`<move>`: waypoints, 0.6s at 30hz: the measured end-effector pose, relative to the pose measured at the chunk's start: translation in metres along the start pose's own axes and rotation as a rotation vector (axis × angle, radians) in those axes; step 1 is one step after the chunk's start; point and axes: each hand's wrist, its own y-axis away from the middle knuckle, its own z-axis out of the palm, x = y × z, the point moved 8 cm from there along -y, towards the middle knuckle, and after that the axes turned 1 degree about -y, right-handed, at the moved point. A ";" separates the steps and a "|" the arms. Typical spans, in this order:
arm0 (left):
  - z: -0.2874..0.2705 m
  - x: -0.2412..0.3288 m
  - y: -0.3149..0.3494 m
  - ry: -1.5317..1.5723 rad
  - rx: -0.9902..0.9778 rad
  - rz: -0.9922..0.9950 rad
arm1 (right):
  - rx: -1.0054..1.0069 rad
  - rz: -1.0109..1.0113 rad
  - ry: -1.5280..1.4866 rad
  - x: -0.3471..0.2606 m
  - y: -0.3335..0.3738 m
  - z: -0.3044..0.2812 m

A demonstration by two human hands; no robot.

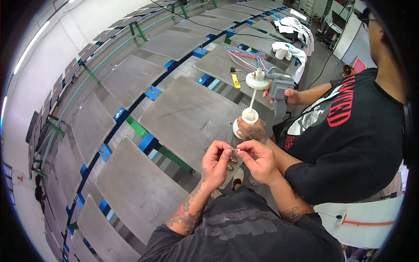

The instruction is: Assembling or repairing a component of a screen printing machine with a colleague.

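fingertips of left hand [216,159] and right hand [258,159] pinch a tiny pale part [235,150] between them, raised close for fine handling.

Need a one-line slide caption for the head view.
Both hands, left hand and right hand, pinch a small white part over a grey pallet; beside them a co-worker holds a spray gun.

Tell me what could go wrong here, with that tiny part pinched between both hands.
1. The small white piece is held only by the fingertips of the left hand and right hand, above the gap at the grey platen edge; a slip could drop it to the floor.
2. A co-worker's hand holding a white cup is very close; a bump could jar the grip.
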 end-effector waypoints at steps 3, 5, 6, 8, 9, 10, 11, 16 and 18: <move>-0.002 -0.007 0.002 0.021 -0.005 -0.011 | -0.014 -0.043 0.089 -0.013 -0.004 0.003; 0.002 -0.005 0.000 0.118 -0.006 0.038 | -0.009 -0.071 0.166 -0.021 -0.006 0.001; 0.001 -0.004 -0.001 0.094 0.012 0.024 | -0.016 -0.067 0.178 -0.023 -0.008 0.001; -0.003 -0.004 -0.002 0.048 0.037 0.007 | -0.016 -0.076 0.216 -0.028 -0.011 -0.004; -0.002 -0.002 -0.006 0.045 0.047 0.021 | 0.013 -0.085 0.230 -0.032 -0.013 -0.009; 0.004 0.000 -0.008 0.038 0.052 0.007 | 0.039 -0.093 0.208 -0.038 -0.014 -0.016; 0.004 -0.006 -0.010 0.015 0.071 -0.042 | 0.081 -0.105 0.196 -0.046 -0.013 -0.025; 0.014 -0.020 -0.003 -0.102 0.015 -0.130 | 0.157 -0.238 0.249 -0.091 -0.020 -0.048; 0.022 -0.033 -0.001 -0.082 -0.086 -0.144 | 0.136 -0.332 0.279 -0.102 -0.020 -0.052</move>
